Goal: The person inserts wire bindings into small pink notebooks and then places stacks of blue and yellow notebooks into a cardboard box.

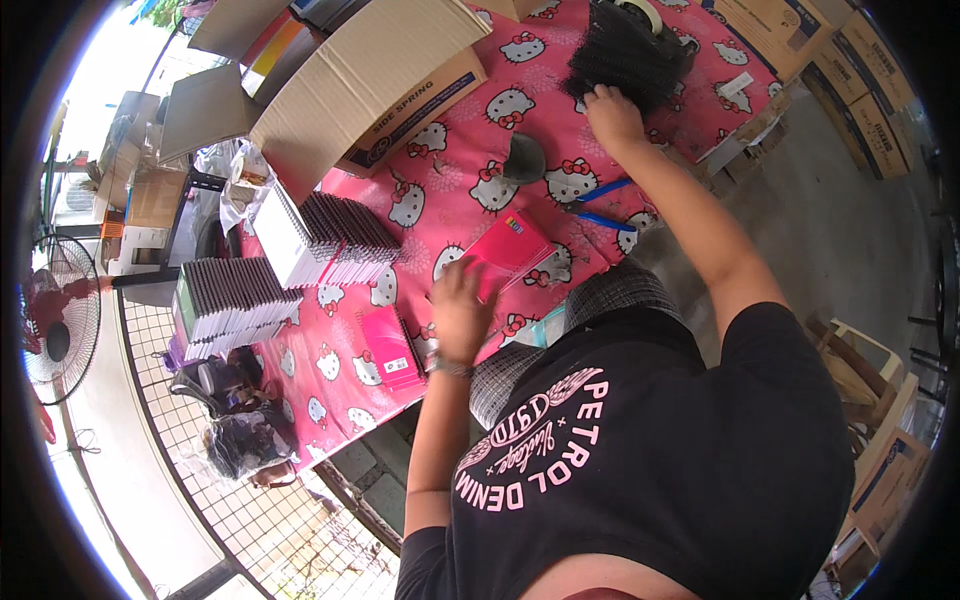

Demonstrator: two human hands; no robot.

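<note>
My left hand (460,308) lies at the left edge of a pink pad of sheets (508,245), palm down with its fingers apart. Farther off and to the right, my right hand (613,118) reaches to the near edge of a heap of black spiral binding coils (628,60). Its fingers are bent against the coils, and their tips partly disappear among them. A pink spiral notebook (391,347) lies just left of my left wrist. Two blue pen-like tools (605,205) rest to the right of the pad.
Two stacks of spiral notebooks (235,305) (335,240) stand at the left. Behind them is an open cardboard box (410,110). A dark cup-like piece (524,158) sits mid-table, and a tape roll (645,14) tops the coil heap. Black bags (245,420) lie at the left table edge.
</note>
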